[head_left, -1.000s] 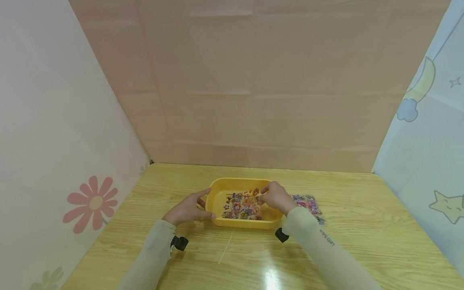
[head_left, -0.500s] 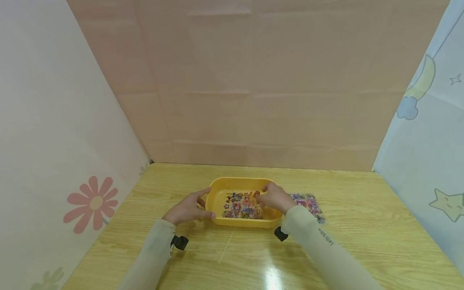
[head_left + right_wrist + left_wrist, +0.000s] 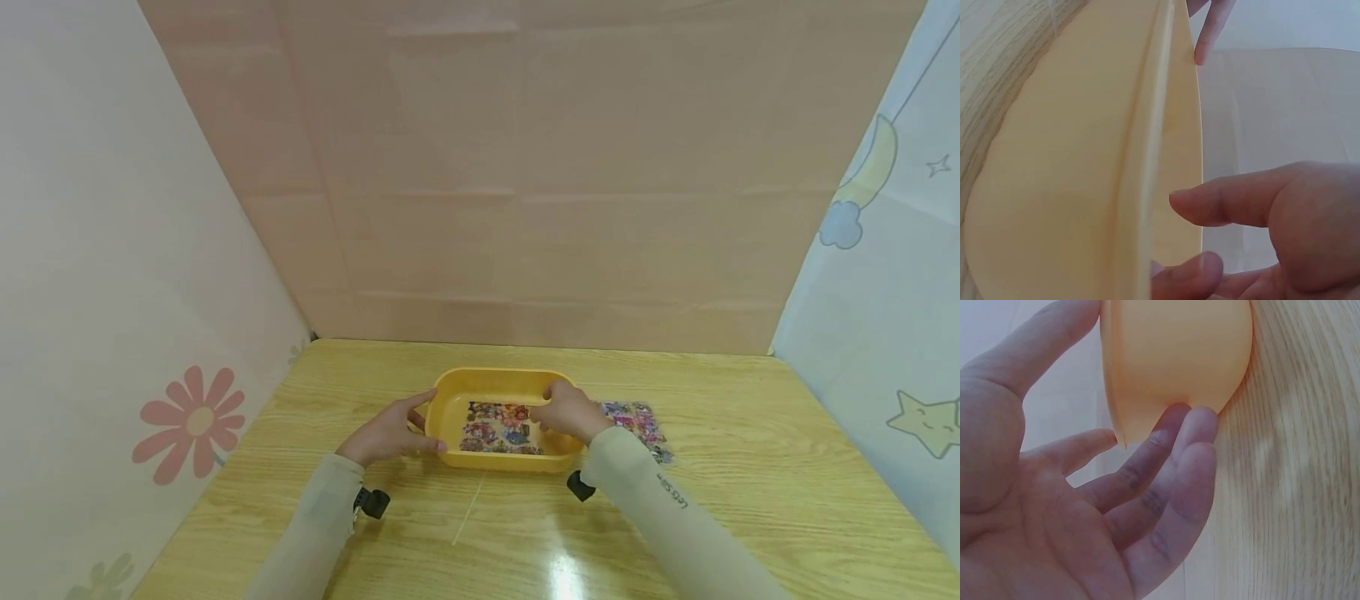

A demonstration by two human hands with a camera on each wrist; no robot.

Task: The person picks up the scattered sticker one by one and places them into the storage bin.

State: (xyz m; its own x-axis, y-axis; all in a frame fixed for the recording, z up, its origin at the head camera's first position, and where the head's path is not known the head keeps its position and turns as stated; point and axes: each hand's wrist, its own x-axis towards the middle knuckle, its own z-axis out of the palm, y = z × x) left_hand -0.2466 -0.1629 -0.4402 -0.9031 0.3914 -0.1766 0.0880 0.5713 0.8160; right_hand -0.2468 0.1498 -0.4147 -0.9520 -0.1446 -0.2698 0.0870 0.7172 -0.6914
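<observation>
Counter of pale wood grain, beneath everything; glossy at the near side, hence probably little help against sliding. Yellow basin, shallow and round-cornered, upright on the counter between the two grips; likely to skid or tip if pushed down at one end or tugged sideways. Right sleeve, pale and loose at the cuff, just beyond the basin's right end; possible cause of snagging on the rim. Left grip, grasping the basin's left end: thumb at the near rim, index finger at the far rim, remaining fingers bent by the outer wall; apt to slip under a sudden pull. Right grip, reaching into the basin's right part, thumb and index fingertip apart in the right wrist view; impossible to tell whether released, clenched or grasping something thin. Colourful printed sheet, apparently flat on the basin floor, right end hidden by the right grip; seemingly thin and see-through between figures, so liable to crease or cling if caught by one corner alone. Second printed sheet, on the counter just right of the basin, partly hidden by the right arm; easily dragged by a careless forearm.
</observation>
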